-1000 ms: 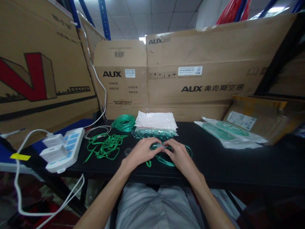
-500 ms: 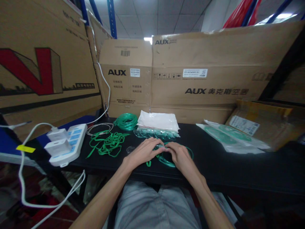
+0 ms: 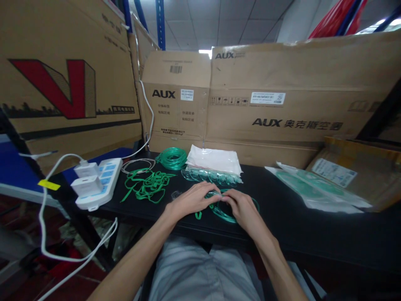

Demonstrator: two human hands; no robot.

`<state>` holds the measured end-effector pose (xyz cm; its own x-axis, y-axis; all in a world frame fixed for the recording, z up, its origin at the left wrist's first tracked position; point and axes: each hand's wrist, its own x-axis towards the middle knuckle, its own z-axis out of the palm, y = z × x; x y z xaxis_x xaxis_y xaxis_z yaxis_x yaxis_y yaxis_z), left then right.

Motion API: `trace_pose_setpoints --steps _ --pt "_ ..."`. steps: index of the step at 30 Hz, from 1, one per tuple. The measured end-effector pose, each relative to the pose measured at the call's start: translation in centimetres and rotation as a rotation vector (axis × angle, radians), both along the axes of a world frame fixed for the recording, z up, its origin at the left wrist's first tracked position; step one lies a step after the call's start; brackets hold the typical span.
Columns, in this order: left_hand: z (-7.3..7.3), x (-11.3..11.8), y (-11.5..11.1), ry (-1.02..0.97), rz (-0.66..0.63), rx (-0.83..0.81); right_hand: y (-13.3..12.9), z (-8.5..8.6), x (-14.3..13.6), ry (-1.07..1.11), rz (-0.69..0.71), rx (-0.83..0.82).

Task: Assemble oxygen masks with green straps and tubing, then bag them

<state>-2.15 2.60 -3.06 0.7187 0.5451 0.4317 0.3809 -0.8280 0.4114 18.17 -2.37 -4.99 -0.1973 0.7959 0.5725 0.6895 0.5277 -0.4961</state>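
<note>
My left hand [image 3: 196, 198] is curled over a clear green oxygen mask [image 3: 213, 194], most of it hidden under the fingers. Thumb and fingers of my right hand [image 3: 239, 202] pinch the mask's edge, meeting the left fingertips; exactly what lies between them is too small to tell. Below and around the right hand lies a loop of clear green tubing [image 3: 230, 218] on the black table. A short end of green elastic strap [image 3: 198, 215] pokes out beneath the left hand. Just left of that hand sits a small clear plastic piece [image 3: 176, 195].
Behind the hands, several clear green masks [image 3: 216, 177] lie in a row before white plastic bags [image 3: 214, 159]. Coiled green tubing [image 3: 171, 159], tangled green straps [image 3: 148, 184] and a power strip [image 3: 100, 184] are left. Packed bags [image 3: 313, 186] and a carton [image 3: 360, 171] stand right.
The camera view has turned slightly left, so the scene sits further right. Both hands stay together at the mask, with only a slight shift of the right fingers.
</note>
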Motion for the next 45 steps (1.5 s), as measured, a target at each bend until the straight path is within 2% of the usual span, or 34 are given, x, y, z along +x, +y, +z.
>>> trace_pose_setpoints --steps 11,17,21,24,30,32,34,36,38,42,45 --pt "0.1 0.6 -0.1 -0.002 0.046 -0.04 0.0 -0.1 -0.1 -0.055 -0.037 0.027" --pt "0.0 -0.3 0.3 -0.044 0.022 0.03 0.2 -0.5 0.5 -0.1 -0.051 0.018" --pt "0.8 -1.1 0.6 -0.155 0.091 0.039 0.6 -0.8 0.7 -0.102 -0.092 0.009" --pt "1.0 -0.8 0.7 -0.172 0.168 0.029 0.8 -0.9 0.3 -0.1 -0.102 -0.002" --pt "0.3 0.0 0.3 -0.106 0.199 0.03 -0.2 0.6 0.9 -0.089 -0.158 -0.024" --pt "0.2 0.0 0.2 -0.104 0.209 0.033 -0.6 1.4 2.1 -0.09 -0.221 -0.019" --pt "0.3 0.0 0.1 -0.107 0.221 0.036 -1.0 1.8 3.3 -0.169 -0.386 -0.065" --pt "0.4 0.0 0.0 -0.103 0.231 0.048 -1.1 1.8 4.3 -0.285 -0.574 -0.161" --pt "0.4 0.1 0.0 -0.093 0.236 0.065 -1.0 1.3 4.8 -0.352 -0.673 -0.249" --pt "0.2 0.1 0.1 -0.077 0.234 0.075 -0.4 0.3 4.8 -0.369 -0.627 -0.301" --pt "0.1 0.1 0.2 -0.073 0.226 0.072 0.2 0.1 4.6 -0.372 -0.572 -0.311"
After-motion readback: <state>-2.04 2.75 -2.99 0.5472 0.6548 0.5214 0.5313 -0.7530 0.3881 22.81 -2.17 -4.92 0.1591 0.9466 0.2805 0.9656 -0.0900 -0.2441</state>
